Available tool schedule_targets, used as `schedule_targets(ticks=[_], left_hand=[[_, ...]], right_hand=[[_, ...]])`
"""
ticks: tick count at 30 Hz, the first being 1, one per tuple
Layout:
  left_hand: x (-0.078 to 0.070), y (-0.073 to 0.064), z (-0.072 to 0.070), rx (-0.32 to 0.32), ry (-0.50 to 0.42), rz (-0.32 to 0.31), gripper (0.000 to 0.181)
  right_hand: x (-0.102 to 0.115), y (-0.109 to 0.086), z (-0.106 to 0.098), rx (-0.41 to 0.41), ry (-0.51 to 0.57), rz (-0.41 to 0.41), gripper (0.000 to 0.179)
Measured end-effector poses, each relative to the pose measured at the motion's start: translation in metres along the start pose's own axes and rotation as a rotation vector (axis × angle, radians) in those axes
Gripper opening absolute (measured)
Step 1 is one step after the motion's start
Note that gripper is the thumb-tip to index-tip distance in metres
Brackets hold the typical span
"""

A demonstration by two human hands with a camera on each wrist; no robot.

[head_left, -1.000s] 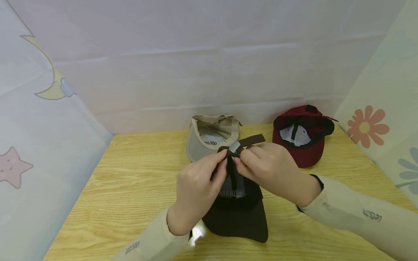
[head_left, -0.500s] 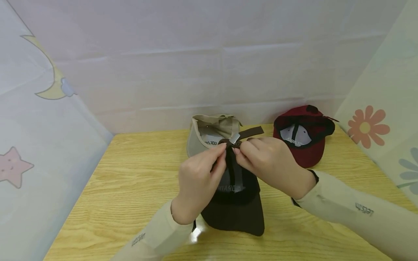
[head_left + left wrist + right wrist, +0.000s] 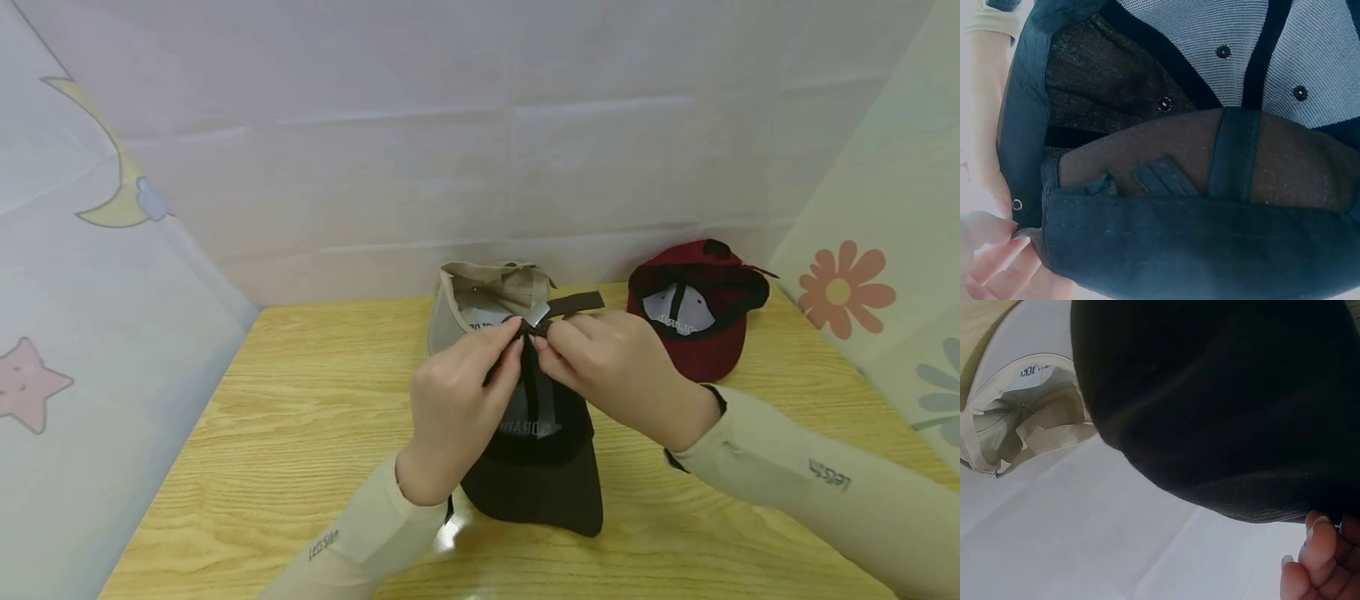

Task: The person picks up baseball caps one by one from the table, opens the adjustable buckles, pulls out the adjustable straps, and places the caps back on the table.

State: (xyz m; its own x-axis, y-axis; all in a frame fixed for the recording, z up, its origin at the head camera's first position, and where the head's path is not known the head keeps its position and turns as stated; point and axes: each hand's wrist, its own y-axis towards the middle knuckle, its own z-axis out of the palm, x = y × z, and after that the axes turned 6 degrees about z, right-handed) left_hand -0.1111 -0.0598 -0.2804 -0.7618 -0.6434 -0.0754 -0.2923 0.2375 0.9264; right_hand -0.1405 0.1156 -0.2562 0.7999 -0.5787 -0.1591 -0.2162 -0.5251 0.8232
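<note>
A dark cap hangs over the table, brim toward me and its inside facing up. Its back strap sticks out to the right past a silvery buckle. My left hand pinches the band just left of the buckle between thumb and forefinger. On the other side, my right hand pinches the strap with curled fingers. The left wrist view shows the cap's sweatband and a small metal eyelet. In the right wrist view, fingertips hold the edge of the dark crown.
Behind the held cap, a beige cap lies on the wooden table, partly covered by it. A dark red cap rests at the back right. Printed cloth walls stand around the table's back and sides.
Both hands and the dark cap have shifted slightly away from me and left. The strap's free end sits a little higher than a second ago. Both hands keep their pinch.
</note>
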Motion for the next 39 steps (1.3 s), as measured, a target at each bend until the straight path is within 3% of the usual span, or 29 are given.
schedule_targets(ticks=[18, 28, 39], left_hand=[[0.004, -0.001, 0.006, -0.038, -0.007, -0.007, 0.016], [0.005, 0.002, 0.007, -0.002, -0.014, -0.038, 0.017], [0.007, 0.005, 0.012, -0.016, 0.04, -0.007, 0.011]], right_hand=[[-0.001, 0.0, 0.005, 0.008, -0.012, 0.04, 0.041], [-0.004, 0.0, 0.005, 0.022, 0.018, 0.041, 0.041], [-0.004, 0.0, 0.007, 0.013, -0.003, 0.04, 0.041]])
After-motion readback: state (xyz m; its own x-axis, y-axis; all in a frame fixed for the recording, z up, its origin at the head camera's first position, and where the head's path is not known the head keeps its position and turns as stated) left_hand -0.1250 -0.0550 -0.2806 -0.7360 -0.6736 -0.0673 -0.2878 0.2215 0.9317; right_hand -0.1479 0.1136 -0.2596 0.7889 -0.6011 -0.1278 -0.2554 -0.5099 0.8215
